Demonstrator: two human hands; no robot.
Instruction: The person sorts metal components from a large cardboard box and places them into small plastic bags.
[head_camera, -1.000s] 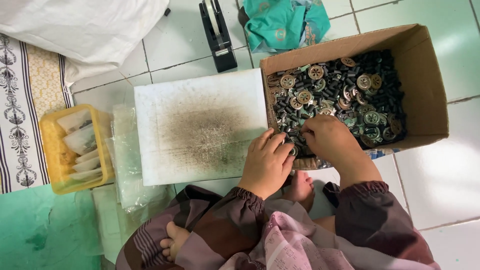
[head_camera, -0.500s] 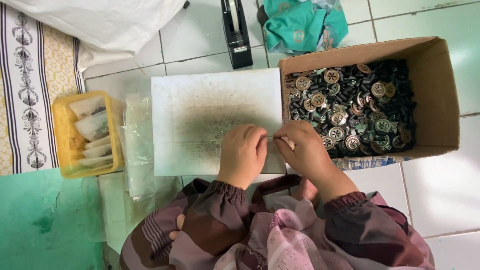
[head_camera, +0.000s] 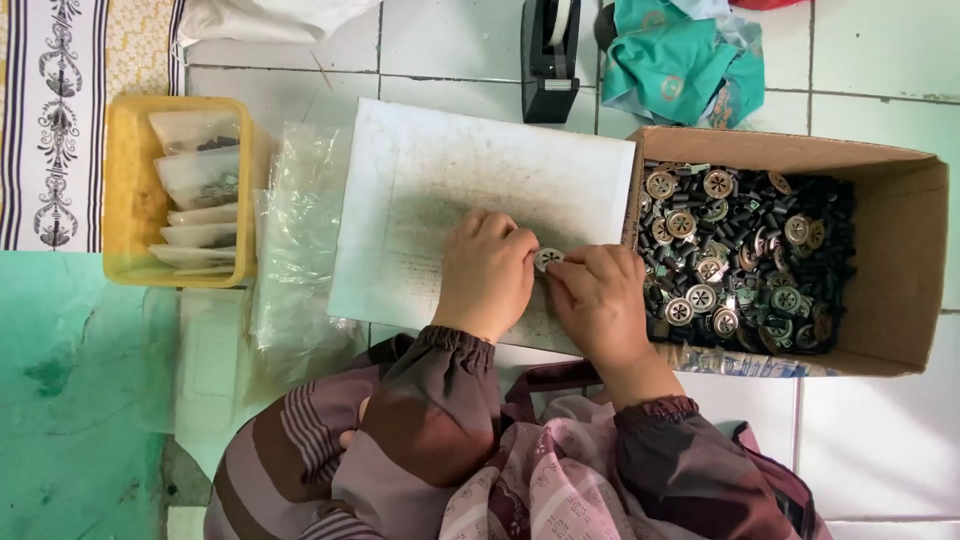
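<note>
My left hand (head_camera: 487, 272) and my right hand (head_camera: 600, 300) meet over a smudged white board (head_camera: 440, 180) on the tiled floor. Between their fingertips they pinch one small round metal disc (head_camera: 548, 259) with a star-shaped cutout. To the right stands an open cardboard box (head_camera: 905, 270) filled with several similar discs (head_camera: 700, 298) and many small black parts (head_camera: 800, 215). My right hand lies just left of the box's near-left corner.
A yellow plastic tray (head_camera: 125, 190) with several filled clear bags sits at the left, next to a stack of clear plastic bags (head_camera: 295, 250). A black tape dispenser (head_camera: 548, 60) and teal cloth (head_camera: 680, 60) lie beyond the board. A patterned mat (head_camera: 55, 120) is far left.
My right hand came out of the box to the board carrying a disc, and my left hand moved up to meet it. The camera view shifted slightly.
</note>
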